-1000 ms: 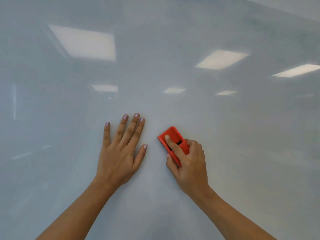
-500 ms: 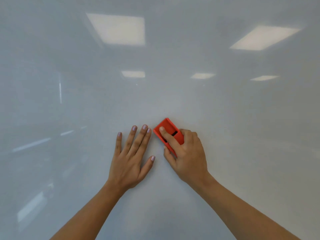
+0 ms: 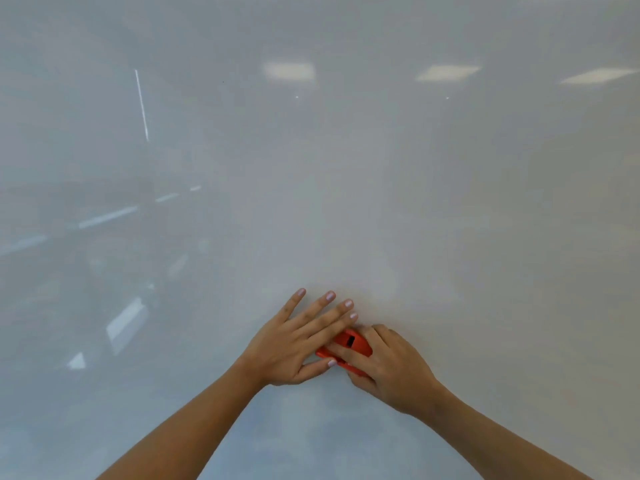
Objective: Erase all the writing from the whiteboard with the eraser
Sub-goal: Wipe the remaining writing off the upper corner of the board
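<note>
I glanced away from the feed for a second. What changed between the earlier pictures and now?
The right hand and its red eraser closed the gap to the left hand, whose fingers now overlap the eraser. Unchanged: the right hand grips the eraser against the whiteboard, the left hand stays flat with straight fingers, and no writing shows.

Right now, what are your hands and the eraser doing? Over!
Right hand holds red eraser on whiteboard. Left hand open, fingers straight, overlapping eraser. No writing in view, only light reflections.

An office-like room — glossy whiteboard (image 3: 450, 202) reflecting rectangular ceiling light panels (image 3: 289, 71).
</note>
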Available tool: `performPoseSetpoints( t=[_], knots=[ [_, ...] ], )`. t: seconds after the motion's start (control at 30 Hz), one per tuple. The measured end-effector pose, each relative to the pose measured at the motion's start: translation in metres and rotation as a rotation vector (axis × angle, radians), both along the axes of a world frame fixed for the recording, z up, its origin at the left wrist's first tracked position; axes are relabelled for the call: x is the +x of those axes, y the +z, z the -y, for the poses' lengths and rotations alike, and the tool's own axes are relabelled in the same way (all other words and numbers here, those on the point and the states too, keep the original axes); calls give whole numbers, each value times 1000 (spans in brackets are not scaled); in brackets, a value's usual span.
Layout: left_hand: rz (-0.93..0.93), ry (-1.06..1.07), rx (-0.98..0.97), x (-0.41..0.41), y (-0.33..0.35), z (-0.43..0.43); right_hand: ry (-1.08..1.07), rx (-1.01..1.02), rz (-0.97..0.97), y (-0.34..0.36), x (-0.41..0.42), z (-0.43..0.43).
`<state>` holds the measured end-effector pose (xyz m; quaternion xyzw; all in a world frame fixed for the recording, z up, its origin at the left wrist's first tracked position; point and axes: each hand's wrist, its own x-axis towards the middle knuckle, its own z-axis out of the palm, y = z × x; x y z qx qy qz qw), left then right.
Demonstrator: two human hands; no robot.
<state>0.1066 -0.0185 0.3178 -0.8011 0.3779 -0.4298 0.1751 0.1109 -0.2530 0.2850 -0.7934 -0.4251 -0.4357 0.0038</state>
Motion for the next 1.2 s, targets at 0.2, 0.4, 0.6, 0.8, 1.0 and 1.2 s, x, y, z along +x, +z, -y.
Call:
performPoseSetpoints(
  t=[0.2,0.4,0.6,0.8,1.0,1.2],
  knots=[
    [-232,22,46,-25,-93,-3,100,-62,-375,-85,-25,-7],
    [-452,55,31,-53,-176,-5,100,-68,-669,-166,-41,-15],
    [-677,232,-38,-71,-239,1,22,-13,-865,-229,-47,-28],
    [-885,328,-93,-83,-298,-5,-108,20,-1057,-275,-51,-33],
    [-920,411,-94,-73,-333,-8,-171,-4,-1086,-301,-46,-45],
    [-886,451,-20,-62,-347,0,-212,-13,-1044,-327,-44,-42]
  ],
)
